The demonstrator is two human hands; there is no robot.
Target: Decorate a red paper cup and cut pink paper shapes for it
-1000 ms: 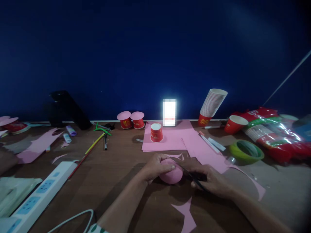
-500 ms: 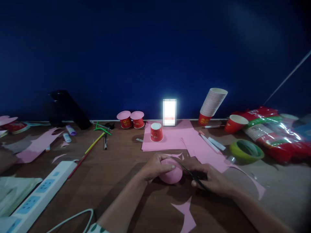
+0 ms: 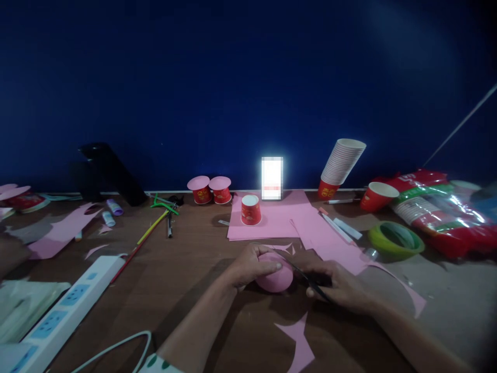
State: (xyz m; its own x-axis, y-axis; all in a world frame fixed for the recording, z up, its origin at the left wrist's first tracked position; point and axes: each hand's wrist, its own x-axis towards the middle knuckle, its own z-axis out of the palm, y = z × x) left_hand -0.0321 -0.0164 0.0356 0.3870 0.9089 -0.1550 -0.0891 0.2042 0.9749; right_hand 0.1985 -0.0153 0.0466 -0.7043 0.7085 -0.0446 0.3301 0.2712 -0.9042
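Note:
My left hand pinches a round pink paper piece just above the wooden table. My right hand is closed on dark scissors whose blades reach the right edge of that pink piece. A pink paper offcut lies on the table in front of my hands. Pink paper sheets lie just beyond my hands, with a small upside-down red cup standing on them.
Two red cups with pink tops, a leaning stack of cups, a red cup on its side, a green tape ring and a packet of cups lie behind. A power strip, pens and straws are left.
My hands and the pink piece have barely shifted; the view has tilted slightly, nothing was picked up or let go.

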